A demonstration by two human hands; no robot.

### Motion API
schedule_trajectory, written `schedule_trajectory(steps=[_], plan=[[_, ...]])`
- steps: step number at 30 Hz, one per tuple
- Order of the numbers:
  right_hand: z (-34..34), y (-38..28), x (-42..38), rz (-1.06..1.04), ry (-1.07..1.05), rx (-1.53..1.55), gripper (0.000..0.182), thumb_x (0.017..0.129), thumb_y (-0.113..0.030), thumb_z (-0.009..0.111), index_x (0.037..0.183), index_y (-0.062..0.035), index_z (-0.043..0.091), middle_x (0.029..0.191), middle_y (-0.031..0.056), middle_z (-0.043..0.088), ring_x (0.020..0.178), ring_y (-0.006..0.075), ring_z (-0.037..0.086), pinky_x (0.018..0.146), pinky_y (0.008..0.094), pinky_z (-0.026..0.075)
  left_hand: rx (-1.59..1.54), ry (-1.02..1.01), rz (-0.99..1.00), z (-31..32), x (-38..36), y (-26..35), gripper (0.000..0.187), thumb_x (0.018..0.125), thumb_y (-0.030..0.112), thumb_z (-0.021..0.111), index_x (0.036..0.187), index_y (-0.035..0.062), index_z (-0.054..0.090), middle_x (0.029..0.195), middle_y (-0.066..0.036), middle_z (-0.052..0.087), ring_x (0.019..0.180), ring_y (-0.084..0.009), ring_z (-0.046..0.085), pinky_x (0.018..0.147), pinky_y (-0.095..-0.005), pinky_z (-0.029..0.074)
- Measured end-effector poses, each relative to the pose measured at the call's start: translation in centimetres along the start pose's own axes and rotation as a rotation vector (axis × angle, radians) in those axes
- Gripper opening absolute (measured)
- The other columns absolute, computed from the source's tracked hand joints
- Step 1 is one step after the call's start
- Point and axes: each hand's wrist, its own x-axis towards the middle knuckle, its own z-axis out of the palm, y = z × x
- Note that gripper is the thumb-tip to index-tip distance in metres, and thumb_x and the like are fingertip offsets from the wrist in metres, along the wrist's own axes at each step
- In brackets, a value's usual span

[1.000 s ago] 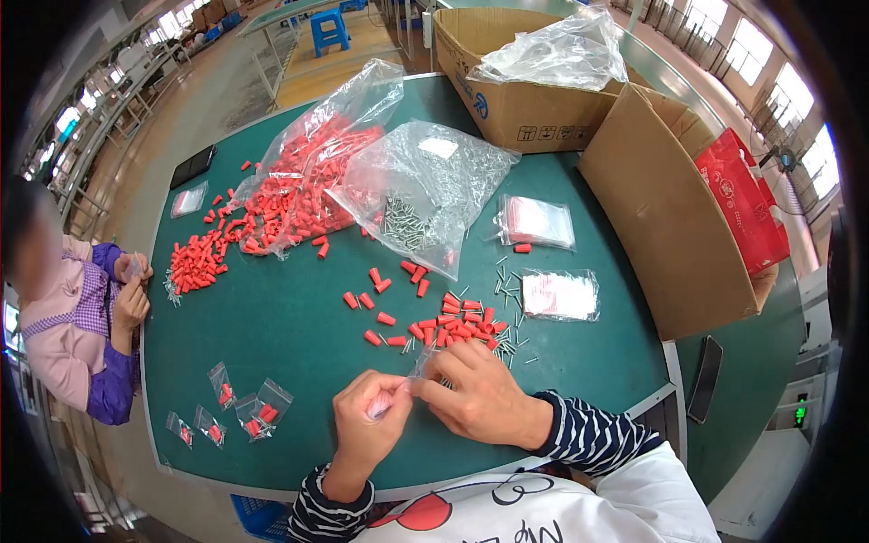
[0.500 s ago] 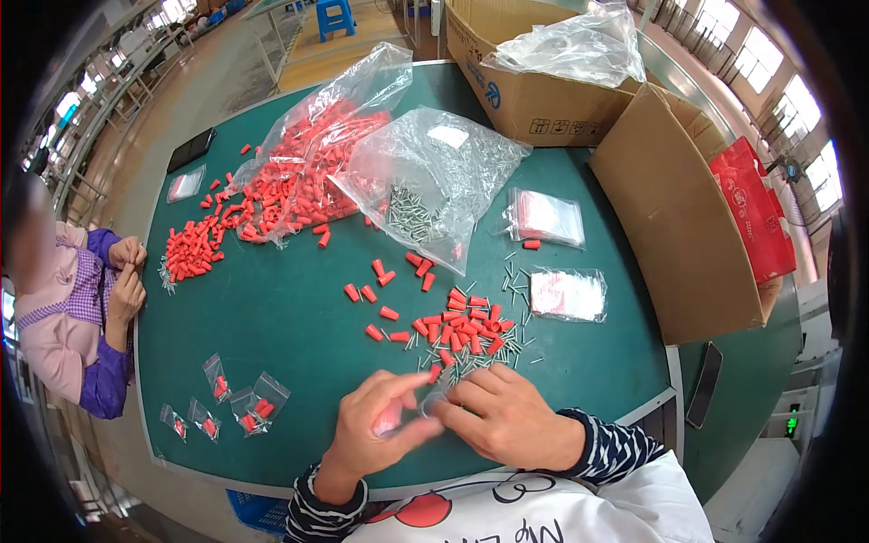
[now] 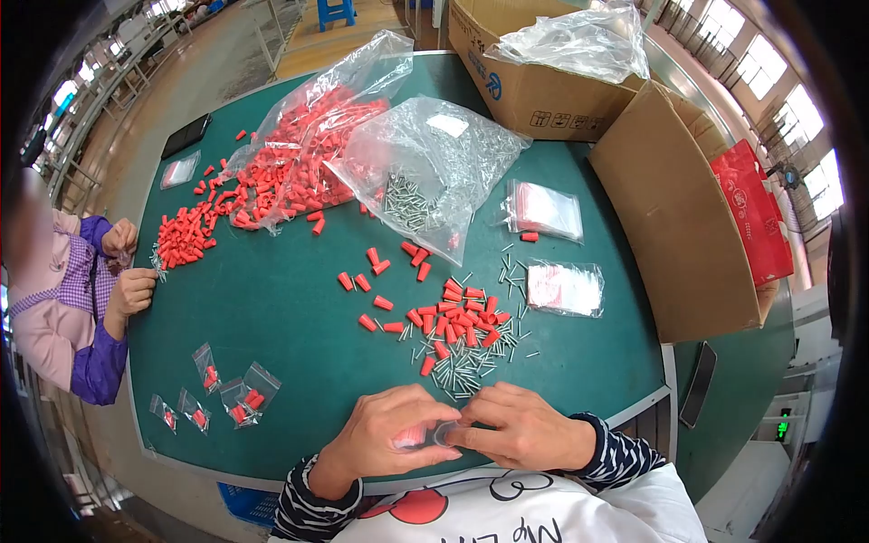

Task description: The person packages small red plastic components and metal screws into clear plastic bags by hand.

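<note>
My left hand is curled around a small clear zip bag, near the table's front edge. Something pale and reddish, possibly more folded bags, shows in that palm. The fingers of my right hand pinch the bag's edge from the right, and its mouth looks rounded and parted. What lies inside the bag I cannot make out. Just beyond my fingers are a heap of silver screws and a cluster of red conical caps, partly mixed together.
Several filled zip bags lie at front left. Large bags of red caps and screws lie farther back. Flat bag packs are at right, beside cardboard boxes. A co-worker's hand touches screws at left.
Both my hands have drawn back from the screw heap toward my body, still on the bag. The co-worker's hands have separated, one reaching to the screws. The view has shifted slightly.
</note>
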Motion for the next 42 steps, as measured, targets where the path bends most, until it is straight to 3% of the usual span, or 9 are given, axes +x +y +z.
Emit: schedule_trajectory(steps=[11, 17, 20, 23, 30, 33, 35, 38, 42], plan=[[0.3, -0.5, -1.1, 0.026, -0.053, 0.027, 0.023, 0.081, -0.005, 0.065, 0.104, -0.0083, 0.069, 0.091, 0.0045, 0.059, 0.083, 0.0215, 0.059, 0.071, 0.0344, 0.046, -0.041, -0.083, -0.006, 0.5, 0.1, 0.4, 0.045, 0.064, 0.017, 0.093, 0.099, 0.0071, 0.067, 0.082, -0.005, 0.066, 0.069, -0.0176, 0.064, 0.059, -0.029, 0.05], [-0.8, -1.1, -0.6, 0.078, 0.216, 0.169, 0.021, 0.082, -0.006, 0.071, 0.103, -0.0055, 0.069, 0.087, 0.0082, 0.062, 0.075, 0.025, 0.062, 0.062, 0.0368, 0.048, -0.07, 0.079, 0.017, 0.2, -0.3, 0.1, 0.042, 0.066, 0.016, 0.09, 0.099, 0.0077, 0.067, 0.084, -0.007, 0.067, 0.07, -0.022, 0.064, 0.06, -0.0316, 0.051], [-2.8, 0.6, -1.4, 0.36, 0.294, -0.088, 0.019, 0.081, -0.008, 0.074, 0.1, -0.0042, 0.069, 0.081, 0.0102, 0.061, 0.069, 0.0278, 0.061, 0.057, 0.0385, 0.048, -0.059, 0.128, -0.019, 0.3, -0.5, 0.1, 0.041, 0.067, 0.017, 0.09, 0.099, 0.0087, 0.067, 0.083, -0.007, 0.066, 0.069, -0.0232, 0.063, 0.06, -0.0323, 0.05], [-3.4, 3.1, -0.9, 0.534, 0.252, -0.359, 0.015, 0.081, -0.011, 0.074, 0.094, -0.0037, 0.069, 0.08, 0.0108, 0.061, 0.073, 0.0294, 0.063, 0.06, 0.0395, 0.049, 0.002, 0.088, -0.02, 0.4, -0.5, 0.1, 0.045, 0.065, 0.016, 0.091, 0.101, 0.0067, 0.066, 0.087, -0.007, 0.068, 0.071, -0.0208, 0.064, 0.061, -0.0306, 0.05], [-2.3, 4.8, 0.4, 0.463, 0.051, -0.492, 0.014, 0.077, -0.013, 0.072, 0.087, -0.0051, 0.066, 0.08, 0.0098, 0.062, 0.075, 0.0293, 0.064, 0.062, 0.0408, 0.05, 0.03, 0.118, -0.033, 0.6, -0.3, 0.1, 0.039, 0.069, 0.021, 0.089, 0.1, 0.0092, 0.067, 0.079, -0.005, 0.062, 0.067, -0.0226, 0.062, 0.059, -0.0327, 0.05], [-2.3, 4.9, 0.6, 0.464, 0.001, -0.491, 0.015, 0.075, -0.013, 0.071, 0.086, -0.005, 0.066, 0.079, 0.0103, 0.062, 0.076, 0.0299, 0.064, 0.063, 0.0419, 0.05, 0.049, 0.09, -0.039, 0.6, -0.5, -0.2, 0.043, 0.066, 0.016, 0.091, 0.1, 0.0058, 0.066, 0.088, -0.007, 0.07, 0.072, -0.0201, 0.064, 0.062, -0.0304, 0.051], [-2.3, 4.8, 0.8, 0.48, -0.029, -0.489, 0.014, 0.074, -0.013, 0.071, 0.083, -0.0044, 0.064, 0.08, 0.0116, 0.063, 0.079, 0.0309, 0.065, 0.066, 0.0431, 0.051, 0.039, 0.116, -0.051, 0.7, -0.4, 0.0, 0.039, 0.069, 0.019, 0.089, 0.099, 0.0083, 0.067, 0.082, -0.006, 0.065, 0.069, -0.0212, 0.063, 0.06, -0.0318, 0.05], [-2.8, 5.0, 0.5, 0.485, 0.036, -0.347, 0.013, 0.074, -0.012, 0.071, 0.083, -0.0039, 0.065, 0.079, 0.0111, 0.064, 0.073, 0.0273, 0.066, 0.063, 0.0391, 0.052, 0.029, 0.149, -0.071, 0.8, -0.3, 0.2, 0.037, 0.071, 0.02, 0.088, 0.099, 0.0095, 0.067, 0.079, -0.005, 0.062, 0.068, -0.0215, 0.062, 0.06, -0.0323, 0.05], [-2.9, 4.9, -0.3, 0.591, 0.26, 0.031, 0.01, 0.079, -0.009, 0.07, 0.085, -0.0015, 0.066, 0.075, 0.0072, 0.064, 0.062, 0.0157, 0.062, 0.056, 0.0297, 0.049, 0.032, 0.172, -0.101, 0.6, -0.3, 0.3, 0.037, 0.071, 0.02, 0.088, 0.099, 0.0094, 0.067, 0.081, -0.005, 0.062, 0.069, -0.0213, 0.062, 0.061, -0.0322, 0.051]])
